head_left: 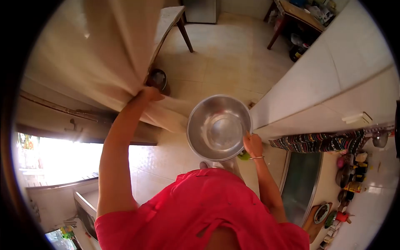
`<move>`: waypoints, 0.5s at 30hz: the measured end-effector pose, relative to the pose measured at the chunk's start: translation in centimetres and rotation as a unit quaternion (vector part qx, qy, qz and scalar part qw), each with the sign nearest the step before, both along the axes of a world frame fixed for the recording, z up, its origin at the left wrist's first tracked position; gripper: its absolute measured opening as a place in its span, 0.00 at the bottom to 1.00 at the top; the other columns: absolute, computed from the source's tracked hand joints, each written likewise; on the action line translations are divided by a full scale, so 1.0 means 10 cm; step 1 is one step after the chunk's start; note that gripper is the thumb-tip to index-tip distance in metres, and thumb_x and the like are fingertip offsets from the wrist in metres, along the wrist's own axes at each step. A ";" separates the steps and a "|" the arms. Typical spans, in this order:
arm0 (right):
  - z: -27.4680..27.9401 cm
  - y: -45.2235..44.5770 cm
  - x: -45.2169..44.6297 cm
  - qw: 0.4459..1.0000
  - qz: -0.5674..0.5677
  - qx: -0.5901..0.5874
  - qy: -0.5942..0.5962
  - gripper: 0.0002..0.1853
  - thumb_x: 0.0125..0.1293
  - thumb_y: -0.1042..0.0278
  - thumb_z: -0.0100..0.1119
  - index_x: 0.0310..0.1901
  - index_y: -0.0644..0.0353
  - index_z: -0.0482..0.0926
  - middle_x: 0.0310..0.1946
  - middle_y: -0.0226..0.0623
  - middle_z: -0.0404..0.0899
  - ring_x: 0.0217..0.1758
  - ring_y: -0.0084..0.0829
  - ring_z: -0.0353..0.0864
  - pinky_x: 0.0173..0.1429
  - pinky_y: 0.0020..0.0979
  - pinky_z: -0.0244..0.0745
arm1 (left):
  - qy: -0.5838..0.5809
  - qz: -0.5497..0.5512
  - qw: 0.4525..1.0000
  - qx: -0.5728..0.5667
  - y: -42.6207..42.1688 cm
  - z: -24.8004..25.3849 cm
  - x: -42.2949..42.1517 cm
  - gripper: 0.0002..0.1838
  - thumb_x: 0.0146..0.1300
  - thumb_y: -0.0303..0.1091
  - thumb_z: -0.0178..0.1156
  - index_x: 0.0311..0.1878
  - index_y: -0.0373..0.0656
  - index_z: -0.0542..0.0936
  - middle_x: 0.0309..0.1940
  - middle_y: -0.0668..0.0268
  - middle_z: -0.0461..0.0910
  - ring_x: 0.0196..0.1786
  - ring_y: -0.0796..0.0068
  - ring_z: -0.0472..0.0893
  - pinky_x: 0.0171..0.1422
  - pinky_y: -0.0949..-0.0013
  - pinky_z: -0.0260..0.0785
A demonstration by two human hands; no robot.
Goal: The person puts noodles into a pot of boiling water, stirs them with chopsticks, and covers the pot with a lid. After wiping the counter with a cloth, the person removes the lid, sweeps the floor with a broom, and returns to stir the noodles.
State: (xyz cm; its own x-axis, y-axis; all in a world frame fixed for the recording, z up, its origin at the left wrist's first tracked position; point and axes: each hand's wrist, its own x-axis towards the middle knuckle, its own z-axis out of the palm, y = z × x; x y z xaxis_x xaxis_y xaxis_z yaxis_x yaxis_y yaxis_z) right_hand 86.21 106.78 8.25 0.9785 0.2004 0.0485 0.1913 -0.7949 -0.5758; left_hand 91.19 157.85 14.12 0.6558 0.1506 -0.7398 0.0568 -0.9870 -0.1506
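A wide metal basin (220, 128) hangs in front of my body, its shiny inside facing up with nothing in it. My right hand (253, 145) grips the basin's right rim, thumb over the edge. Off to the left, my left hand (151, 94) is closed on a beige curtain (121, 54), whose cloth bunches at the fingers and trails down toward the basin. The fingers of that hand are partly hidden and slightly blurred.
A white wall edge (316, 71) stands close on the right. Ahead are a table (168, 21), a dark pot (158, 78) and a wooden table (296, 14) with items. A counter (318, 187) with dishes lies at lower right, a sink (85, 216) at lower left.
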 end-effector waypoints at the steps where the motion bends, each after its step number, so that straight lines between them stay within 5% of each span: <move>1: 0.03 0.17 0.22 0.999 -0.015 0.020 0.046 0.20 0.57 0.61 0.51 0.18 0.72 0.75 0.17 0.58 0.74 0.21 0.55 0.75 0.29 0.47 0.71 | 0.016 0.034 0.999 -0.008 0.25 0.04 -0.03 0.34 0.55 0.58 0.49 0.52 0.36 0.75 0.58 0.51 0.70 0.61 0.56 0.67 0.67 0.58 0.52; 5: 0.12 0.85 1.12 0.970 -0.031 0.118 0.210 0.18 0.54 0.64 0.50 0.17 0.74 0.74 0.13 0.52 0.73 0.17 0.46 0.75 0.29 0.43 0.71 | 0.056 0.164 0.984 -0.047 1.10 0.06 -0.31 0.42 0.57 0.69 0.46 0.49 0.33 0.79 0.54 0.50 0.75 0.56 0.54 0.74 0.62 0.59 0.59; 8: 0.11 1.38 1.83 0.961 -0.023 0.157 0.226 0.19 0.52 0.65 0.49 0.13 0.73 0.73 0.10 0.48 0.72 0.15 0.40 0.76 0.28 0.40 0.73 | -0.001 0.303 0.946 -0.111 1.29 0.35 -0.67 0.34 0.54 0.60 0.51 0.47 0.34 0.79 0.50 0.53 0.76 0.52 0.58 0.76 0.59 0.62 0.63; 11: 0.10 2.03 2.49 0.966 -0.024 0.158 0.203 0.19 0.52 0.64 0.50 0.13 0.73 0.74 0.09 0.49 0.73 0.16 0.41 0.78 0.29 0.39 0.75 | -0.233 0.532 0.775 -0.250 0.46 1.39 -1.03 0.23 0.50 0.45 0.59 0.44 0.37 0.79 0.45 0.57 0.78 0.47 0.65 0.78 0.56 0.68 0.66; 13: 0.17 2.37 2.87 0.965 -0.012 0.193 0.178 0.19 0.51 0.64 0.50 0.12 0.71 0.74 0.08 0.46 0.72 0.13 0.37 0.76 0.25 0.35 0.73 | -0.365 0.578 0.662 -0.306 -0.07 1.91 -1.28 0.17 0.48 0.35 0.64 0.42 0.38 0.80 0.41 0.60 0.80 0.44 0.70 0.79 0.54 0.72 0.68; 15: 0.16 2.70 3.22 0.970 -0.002 0.187 0.155 0.19 0.51 0.63 0.51 0.12 0.71 0.74 0.07 0.45 0.72 0.13 0.36 0.76 0.25 0.34 0.73 | -0.369 0.467 0.766 -0.245 -0.05 1.82 -1.48 0.14 0.51 0.27 0.61 0.44 0.37 0.77 0.43 0.59 0.79 0.47 0.70 0.77 0.56 0.70 0.67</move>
State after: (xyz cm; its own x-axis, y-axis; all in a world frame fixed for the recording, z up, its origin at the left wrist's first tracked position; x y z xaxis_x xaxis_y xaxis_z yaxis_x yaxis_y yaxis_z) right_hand 118.39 133.82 9.86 0.9582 0.2223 -0.1801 -0.0401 -0.5188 -0.8539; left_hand 76.38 157.37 32.29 0.6983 0.6315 -0.3371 0.6628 -0.3926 0.6376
